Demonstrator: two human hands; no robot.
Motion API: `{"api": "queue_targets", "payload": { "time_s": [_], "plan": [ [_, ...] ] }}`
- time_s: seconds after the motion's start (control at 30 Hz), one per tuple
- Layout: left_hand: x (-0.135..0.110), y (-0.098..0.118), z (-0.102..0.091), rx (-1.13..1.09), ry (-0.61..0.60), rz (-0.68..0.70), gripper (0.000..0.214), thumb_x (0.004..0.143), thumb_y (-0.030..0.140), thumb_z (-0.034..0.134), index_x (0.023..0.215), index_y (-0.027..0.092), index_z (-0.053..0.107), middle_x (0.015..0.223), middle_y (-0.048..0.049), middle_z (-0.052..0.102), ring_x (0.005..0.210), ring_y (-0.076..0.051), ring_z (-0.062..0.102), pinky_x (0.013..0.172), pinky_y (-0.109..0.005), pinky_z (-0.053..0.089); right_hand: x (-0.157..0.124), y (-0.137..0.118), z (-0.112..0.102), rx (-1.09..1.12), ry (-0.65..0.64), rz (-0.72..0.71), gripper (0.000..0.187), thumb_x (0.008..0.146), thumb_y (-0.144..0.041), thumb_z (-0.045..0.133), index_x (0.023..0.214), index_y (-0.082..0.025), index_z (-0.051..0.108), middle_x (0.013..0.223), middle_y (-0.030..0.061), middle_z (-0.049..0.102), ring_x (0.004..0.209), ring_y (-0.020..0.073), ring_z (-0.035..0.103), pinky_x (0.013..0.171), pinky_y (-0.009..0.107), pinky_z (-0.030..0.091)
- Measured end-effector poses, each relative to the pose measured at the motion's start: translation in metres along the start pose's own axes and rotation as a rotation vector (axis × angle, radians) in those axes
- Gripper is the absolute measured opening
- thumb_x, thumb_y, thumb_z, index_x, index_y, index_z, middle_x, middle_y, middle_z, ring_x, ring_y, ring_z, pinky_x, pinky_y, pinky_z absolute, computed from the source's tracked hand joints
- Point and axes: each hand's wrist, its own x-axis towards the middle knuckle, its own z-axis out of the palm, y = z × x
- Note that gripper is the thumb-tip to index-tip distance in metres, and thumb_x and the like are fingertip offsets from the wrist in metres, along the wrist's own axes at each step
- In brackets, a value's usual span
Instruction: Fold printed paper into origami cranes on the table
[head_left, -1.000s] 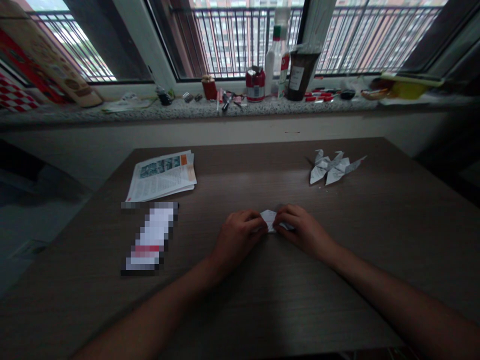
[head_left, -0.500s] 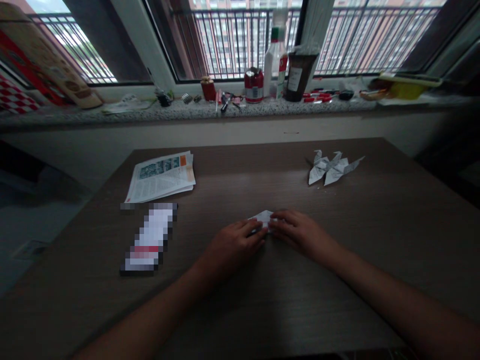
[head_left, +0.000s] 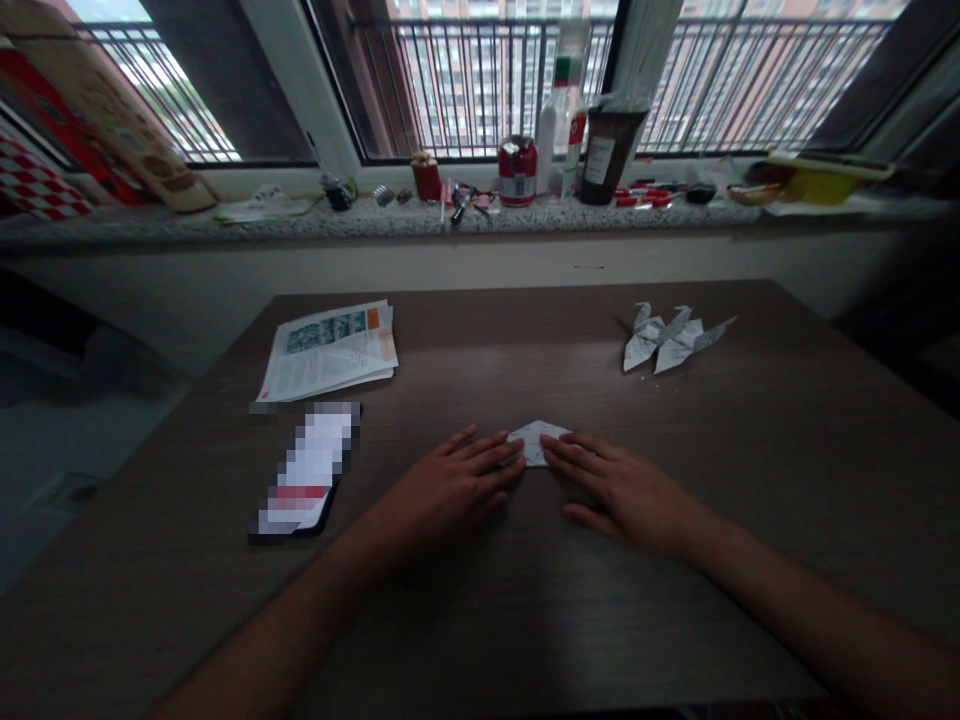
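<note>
A small folded piece of white printed paper (head_left: 537,441) lies flat on the dark wooden table (head_left: 525,620). My left hand (head_left: 450,485) rests palm down with fingers stretched out, fingertips touching the paper's left edge. My right hand (head_left: 622,492) also lies flat and open, its fingertips at the paper's right edge. Neither hand grips anything.
Two folded paper cranes (head_left: 671,338) sit at the far right of the table. A stack of printed sheets (head_left: 330,349) lies far left, a phone (head_left: 307,472) nearer me. The windowsill (head_left: 360,222) behind holds a red can (head_left: 517,171), bottles and small items.
Both hands have gone from pinching the paper with curled fingers to lying flat and open on the table. The paper now lies flatter between the fingertips.
</note>
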Motion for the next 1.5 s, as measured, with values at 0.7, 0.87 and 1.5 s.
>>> {"api": "queue_targets", "payload": {
  "time_s": [0.7, 0.87, 1.5],
  "plan": [
    [0.011, 0.021, 0.009, 0.133, 0.089, -0.011, 0.046, 0.109, 0.032, 0.051, 0.152, 0.017, 0.049, 0.152, -0.0112, 0.056, 0.138, -0.028, 0.054, 0.117, -0.044, 0.042, -0.022, -0.010, 0.001, -0.181, -0.047, 0.135, 0.072, 0.106, -0.051, 0.048, 0.165, -0.016, 0.028, 0.169, 0.0121, 0.033, 0.151, 0.0323, 0.039, 0.121, 0.052, 0.040],
    [0.011, 0.026, 0.012, 0.118, 0.089, -0.063, 0.061, 0.106, 0.041, 0.056, 0.160, 0.020, 0.036, 0.157, -0.0119, 0.050, 0.141, -0.030, 0.050, 0.119, -0.046, 0.040, -0.018, -0.031, 0.001, -0.098, -0.012, 0.153, 0.067, 0.104, -0.049, 0.052, 0.160, -0.013, 0.041, 0.163, 0.0143, 0.044, 0.143, 0.0347, 0.048, 0.118, 0.052, 0.043],
    [0.021, 0.013, 0.018, 0.102, 0.120, -0.081, 0.044, 0.109, 0.040, 0.048, 0.148, 0.019, 0.052, 0.161, -0.0097, 0.047, 0.149, -0.027, 0.042, 0.126, -0.047, 0.029, 0.023, 0.023, -0.010, 0.072, 0.026, -0.042, 0.031, 0.105, -0.026, 0.055, 0.135, -0.023, 0.064, 0.152, 0.0105, 0.058, 0.139, 0.0274, 0.055, 0.115, 0.052, 0.046]
  ]
}}
